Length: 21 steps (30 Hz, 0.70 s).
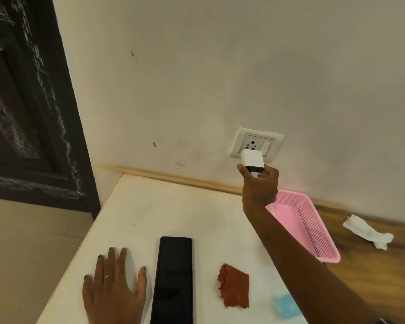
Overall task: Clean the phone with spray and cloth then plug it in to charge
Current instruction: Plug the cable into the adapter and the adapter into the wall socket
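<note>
A black phone [173,280] lies screen up on the white table [173,206], near its front edge. My left hand [114,291] rests flat on the table just left of the phone, fingers spread. My right hand [260,183] is raised to the wall and grips a white charger adapter [252,158], which is pressed against the lower part of the white wall socket [256,145]. A rust-red cloth [234,287] lies to the right of the phone. A pale blue object [285,306] shows beside my right forearm, partly hidden. No cable is visible.
A pink perforated basket [311,225] stands at the table's right, behind my right arm. A crumpled white tissue [369,231] lies on the wooden surface [372,272] further right. A dark door [28,101] fills the left side.
</note>
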Tool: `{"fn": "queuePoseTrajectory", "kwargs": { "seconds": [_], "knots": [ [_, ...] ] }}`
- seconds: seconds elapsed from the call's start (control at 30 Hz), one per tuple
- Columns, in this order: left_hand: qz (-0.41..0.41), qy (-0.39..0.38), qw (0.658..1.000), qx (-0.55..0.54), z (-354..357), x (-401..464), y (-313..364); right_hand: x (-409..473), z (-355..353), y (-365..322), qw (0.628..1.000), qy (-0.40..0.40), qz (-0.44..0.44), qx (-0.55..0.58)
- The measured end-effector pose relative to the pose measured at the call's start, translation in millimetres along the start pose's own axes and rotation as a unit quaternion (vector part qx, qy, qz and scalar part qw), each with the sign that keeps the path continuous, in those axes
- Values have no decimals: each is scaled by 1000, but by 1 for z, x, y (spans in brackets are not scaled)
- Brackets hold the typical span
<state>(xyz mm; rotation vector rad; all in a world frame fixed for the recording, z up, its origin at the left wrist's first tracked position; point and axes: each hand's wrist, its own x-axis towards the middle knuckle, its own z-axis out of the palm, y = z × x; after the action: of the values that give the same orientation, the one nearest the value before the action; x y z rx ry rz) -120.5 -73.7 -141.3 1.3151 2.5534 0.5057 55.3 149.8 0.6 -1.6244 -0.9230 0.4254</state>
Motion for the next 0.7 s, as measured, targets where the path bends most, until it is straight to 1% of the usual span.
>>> {"fn": "queuePoseTrajectory", "kwargs": {
  "seconds": [0.27,0.5,0.7],
  "knots": [
    [0,-8,1000,1,0,-1,-1,1,4,-9,1000,5,12,-3],
    [1,-9,1000,-2,-1,-1,-2,8,4,-20,998,-5,5,-62],
    [0,-12,1000,1,0,1,-3,8,7,-23,995,-17,29,-89]
  ]
}}
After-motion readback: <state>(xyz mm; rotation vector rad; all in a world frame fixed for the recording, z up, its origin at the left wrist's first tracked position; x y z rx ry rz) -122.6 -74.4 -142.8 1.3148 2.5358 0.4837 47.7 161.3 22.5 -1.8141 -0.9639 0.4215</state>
